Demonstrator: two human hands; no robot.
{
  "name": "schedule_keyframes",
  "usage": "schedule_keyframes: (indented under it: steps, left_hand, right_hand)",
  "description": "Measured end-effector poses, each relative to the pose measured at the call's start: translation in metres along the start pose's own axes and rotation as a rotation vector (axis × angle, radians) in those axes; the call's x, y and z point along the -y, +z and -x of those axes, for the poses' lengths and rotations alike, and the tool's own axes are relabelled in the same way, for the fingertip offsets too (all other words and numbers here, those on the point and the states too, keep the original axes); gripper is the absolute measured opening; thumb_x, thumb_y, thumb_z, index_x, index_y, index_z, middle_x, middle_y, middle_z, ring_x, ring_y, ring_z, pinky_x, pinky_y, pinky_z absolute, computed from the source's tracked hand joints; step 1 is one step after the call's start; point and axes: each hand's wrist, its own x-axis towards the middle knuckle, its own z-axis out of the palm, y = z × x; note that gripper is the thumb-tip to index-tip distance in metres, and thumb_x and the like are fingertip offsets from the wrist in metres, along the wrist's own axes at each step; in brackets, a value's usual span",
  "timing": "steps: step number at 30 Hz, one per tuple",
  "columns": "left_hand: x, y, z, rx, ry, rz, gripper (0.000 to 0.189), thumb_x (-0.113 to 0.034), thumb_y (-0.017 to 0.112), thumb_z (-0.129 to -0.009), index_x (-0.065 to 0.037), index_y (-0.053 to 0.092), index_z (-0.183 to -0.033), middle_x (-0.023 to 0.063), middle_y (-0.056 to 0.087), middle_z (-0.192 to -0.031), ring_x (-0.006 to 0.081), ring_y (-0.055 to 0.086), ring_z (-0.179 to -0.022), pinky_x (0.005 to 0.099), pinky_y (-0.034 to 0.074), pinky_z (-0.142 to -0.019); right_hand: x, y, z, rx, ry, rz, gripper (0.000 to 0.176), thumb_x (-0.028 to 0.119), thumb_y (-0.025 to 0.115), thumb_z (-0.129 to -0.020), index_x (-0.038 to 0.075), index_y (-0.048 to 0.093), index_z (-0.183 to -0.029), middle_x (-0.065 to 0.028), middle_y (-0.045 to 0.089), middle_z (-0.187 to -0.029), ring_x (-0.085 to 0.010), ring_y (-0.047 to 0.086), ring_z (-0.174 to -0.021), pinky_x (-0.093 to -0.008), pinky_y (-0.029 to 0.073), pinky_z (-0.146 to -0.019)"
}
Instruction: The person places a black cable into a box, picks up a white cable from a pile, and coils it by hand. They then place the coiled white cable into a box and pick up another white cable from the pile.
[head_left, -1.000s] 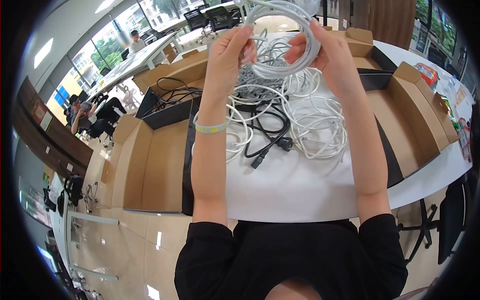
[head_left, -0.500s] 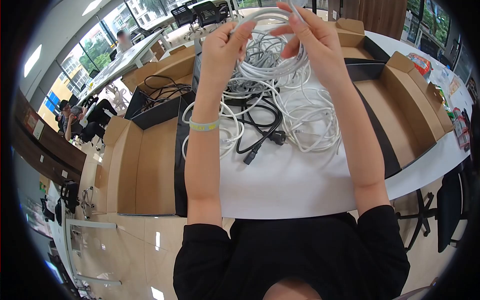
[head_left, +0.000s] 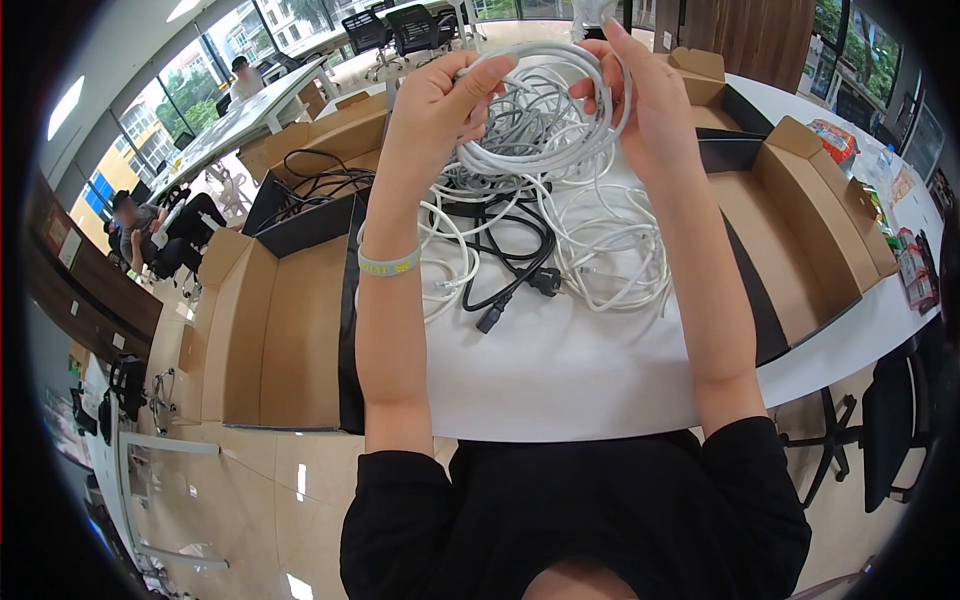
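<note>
Fingers closed on opposite rims of the white cable coil (head_left: 540,155), the left hand (head_left: 435,100) and right hand (head_left: 650,110) hold its loop upright between them, equally near each, raised above the cable tangle (head_left: 600,250) on the table (head_left: 580,370).

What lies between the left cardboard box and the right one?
In the head view, loose white cables and a black power cord lie there; the white coil is held over them.

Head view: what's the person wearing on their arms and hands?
The left hand and right hand are bare, with no gloves. The left wrist carries a pale wristband with yellow markings. Short black sleeves cover the upper arms.
</note>
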Motion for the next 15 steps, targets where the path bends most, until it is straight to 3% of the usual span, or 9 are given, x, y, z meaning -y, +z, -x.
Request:
schedule_keyframes:
  steps: [3, 5, 9, 11, 15]
  left_hand:
    - [0.0, 0.006, 0.001, -0.073, 0.058, -0.175, 0.03, -0.031, 0.058, -0.083, -0.004, 0.055, -0.071, -0.0072, 0.036, -0.049, 0.0004, 0.029, -0.042, 0.0184, 0.02, -0.04]
    - [-0.001, 0.015, 0.003, -0.189, 0.099, -0.303, 0.03, -0.031, 0.059, -0.083, -0.003, 0.057, -0.073, -0.0074, 0.036, -0.049, 0.0012, 0.028, -0.043, 0.0192, 0.02, -0.04]
    - [0.005, 0.032, 0.003, -0.205, 0.153, -0.315, 0.03, -0.031, 0.059, -0.083, -0.002, 0.059, -0.077, -0.0071, 0.035, -0.049, 0.0024, 0.027, -0.044, 0.0201, 0.021, -0.041]
    - [0.002, 0.043, 0.008, -0.215, 0.135, -0.321, 0.03, -0.031, 0.059, -0.082, -0.001, 0.06, -0.079, -0.0045, 0.038, -0.049, 0.0034, 0.029, -0.046, 0.0213, 0.022, -0.041]
    - [-0.011, 0.051, 0.015, -0.149, 0.195, -0.458, 0.03, -0.031, 0.06, -0.081, 0.0, 0.06, -0.08, -0.0018, 0.041, -0.05, 0.0041, 0.032, -0.047, 0.0224, 0.024, -0.042]
  right_hand:
    - [-0.006, 0.003, 0.0, -0.085, -0.007, -0.004, 0.036, 0.033, 0.06, -0.081, 0.007, 0.051, -0.058, -0.0051, 0.058, -0.074, -0.0131, 0.059, -0.059, -0.021, 0.038, -0.047]
    - [-0.008, 0.007, 0.002, -0.148, -0.118, -0.023, 0.033, 0.032, 0.063, -0.079, 0.007, 0.051, -0.06, -0.0019, 0.054, -0.066, -0.0075, 0.052, -0.052, -0.0197, 0.034, -0.045]
    - [-0.012, 0.011, 0.003, -0.19, -0.274, 0.088, 0.029, 0.027, 0.064, -0.079, 0.007, 0.051, -0.064, 0.002, 0.05, -0.064, -0.0016, 0.041, -0.048, -0.0173, 0.029, -0.044]
    - [-0.012, 0.013, 0.005, -0.272, -0.479, 0.276, 0.024, 0.02, 0.066, -0.078, 0.006, 0.05, -0.068, 0.0047, 0.045, -0.062, 0.0012, 0.033, -0.049, -0.0157, 0.026, -0.044]
    - [-0.014, 0.015, 0.005, -0.331, -0.61, 0.328, 0.022, 0.017, 0.067, -0.077, 0.005, 0.049, -0.07, 0.0054, 0.042, -0.062, 0.0014, 0.033, -0.051, -0.0158, 0.025, -0.045]
